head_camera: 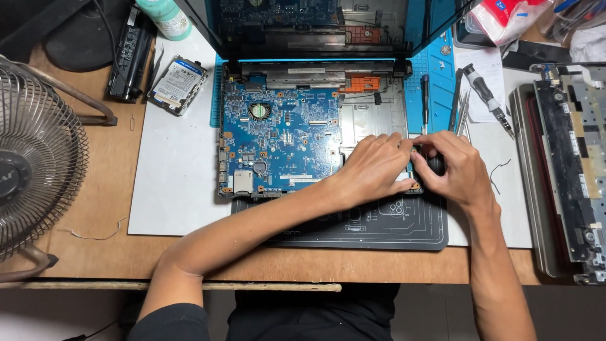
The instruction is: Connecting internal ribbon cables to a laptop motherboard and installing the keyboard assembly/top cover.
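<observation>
Left hand (372,167) and right hand (457,167) meet at the front right corner of the opened laptop base with its blue printed circuit board (281,142), on the wooden worktop (101,183). Right fingers curl shut around a small black rounded object (435,165); left fingers press together on the chassis beside it. Object mostly hidden, so its pointing and long axis cannot be told. Risk, as a judgement: a slip could scrape the bare board, since both hands crowd one corner. Black-handled screwdriver (487,95) lies well apart, up right.
</observation>
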